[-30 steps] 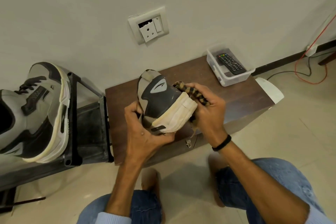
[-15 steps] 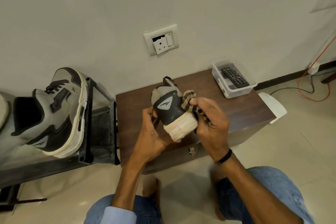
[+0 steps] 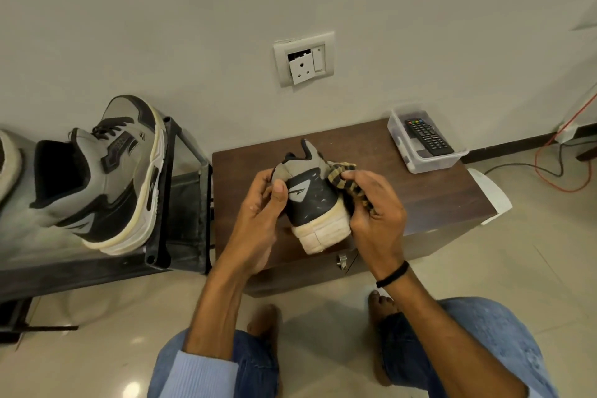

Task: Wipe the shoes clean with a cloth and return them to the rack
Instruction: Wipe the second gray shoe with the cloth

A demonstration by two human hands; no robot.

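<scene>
Gripping grey-and-black sneaker (image 3: 310,200) in left hand (image 3: 261,203): thumb laid across grey heel collar, fingers curled round far side, snug hold. Pinching checked yellow-black cloth (image 3: 342,176) in right hand (image 3: 374,213), bunched betw. thumb & curled fingers, pressed vs. sneaker's right flank near collar; palm of same hand up against cream sole edge. Holding sneaker in air, heel toward camera, sole turned down & to right, white logo on black heel panel facing up, pull tab pointing at wall. Hovering it over front part of low brown wooden cabinet (image 3: 403,184), apart from its top. Showing faint pale scuffs on black panel. Wearing black wristband (image 3: 392,274) on right wrist, light-blue sleeve (image 3: 193,375) on left arm, blue jeans; bare feet (image 3: 265,323) on glossy tile floor in front of cabinet.

At left: matching sneaker (image 3: 106,178) on black metal rack (image 3: 158,255), laces up, toe toward wall, tilted, cream sole just beside rack's end post. Rack right beside cabinet's left side. Bit of another shoe (image 3: 8,165) at far left edge, cropped, type unclear. On cabinet's back right corner: clear plastic box (image 3: 429,161) w/ black remote (image 3: 428,137) lying inside. On wall above cabinet: white socket plate (image 3: 303,58), insert askew. On floor at far right: red & black cables (image 3: 542,165).
</scene>
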